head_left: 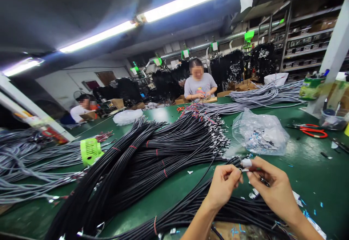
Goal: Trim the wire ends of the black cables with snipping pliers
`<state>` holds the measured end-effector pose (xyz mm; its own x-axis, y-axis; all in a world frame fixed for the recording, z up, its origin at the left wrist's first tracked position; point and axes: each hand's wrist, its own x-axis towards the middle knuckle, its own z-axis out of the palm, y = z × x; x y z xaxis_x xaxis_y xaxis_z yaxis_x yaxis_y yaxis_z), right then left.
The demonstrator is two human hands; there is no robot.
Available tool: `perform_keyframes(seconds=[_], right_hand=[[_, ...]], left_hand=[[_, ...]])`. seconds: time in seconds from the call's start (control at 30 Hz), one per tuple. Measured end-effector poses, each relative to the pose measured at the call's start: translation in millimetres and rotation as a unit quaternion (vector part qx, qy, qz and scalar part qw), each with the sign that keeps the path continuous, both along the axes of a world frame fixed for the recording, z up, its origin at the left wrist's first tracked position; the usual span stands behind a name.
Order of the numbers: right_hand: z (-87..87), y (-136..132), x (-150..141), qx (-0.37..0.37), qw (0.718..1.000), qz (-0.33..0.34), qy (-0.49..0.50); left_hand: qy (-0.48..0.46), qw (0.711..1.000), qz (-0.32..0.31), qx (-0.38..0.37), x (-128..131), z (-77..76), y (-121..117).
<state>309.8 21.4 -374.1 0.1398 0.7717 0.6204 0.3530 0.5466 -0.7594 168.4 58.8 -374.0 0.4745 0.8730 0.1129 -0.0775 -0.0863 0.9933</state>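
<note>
Over the near edge of the green table, my left hand (pixel 224 184) is closed in a pinch on the end of a black cable (pixel 203 176). Facing it, my right hand (pixel 274 183) pinches at the same spot, fingertips almost touching the left ones. White tape (pixel 247 163) wraps one right fingertip. Something dark and shiny (pixel 264 180) shows in the right palm; its kind is hidden by the fingers. Below both hands runs a loose bundle of black cables (pixel 188 209), bound with a red tie (pixel 155 225).
Tied black cable bundles (pixel 131 160) cover the table's middle. A clear plastic bag (pixel 260 132) of small parts and red-handled pliers (pixel 313 131) lie right. A green fan (pixel 90 151) stands left. Grey cables (pixel 261 96) lie behind; one person (pixel 201 83) works opposite, another (pixel 81 108) far left.
</note>
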Motion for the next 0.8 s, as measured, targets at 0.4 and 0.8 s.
perform_keyframes(seconds=[0.4,0.8], right_hand=[[8.6,-1,2,-0.015,0.998,-0.012,0.063],[-0.1,-1,7,0.134,0.984,-0.024,-0.118]], left_hand=[[0.019,0.997,0.028,0.076,-3,3.1,-7],[0.01,1.0,0.003,0.015,-10,8.7,-4]])
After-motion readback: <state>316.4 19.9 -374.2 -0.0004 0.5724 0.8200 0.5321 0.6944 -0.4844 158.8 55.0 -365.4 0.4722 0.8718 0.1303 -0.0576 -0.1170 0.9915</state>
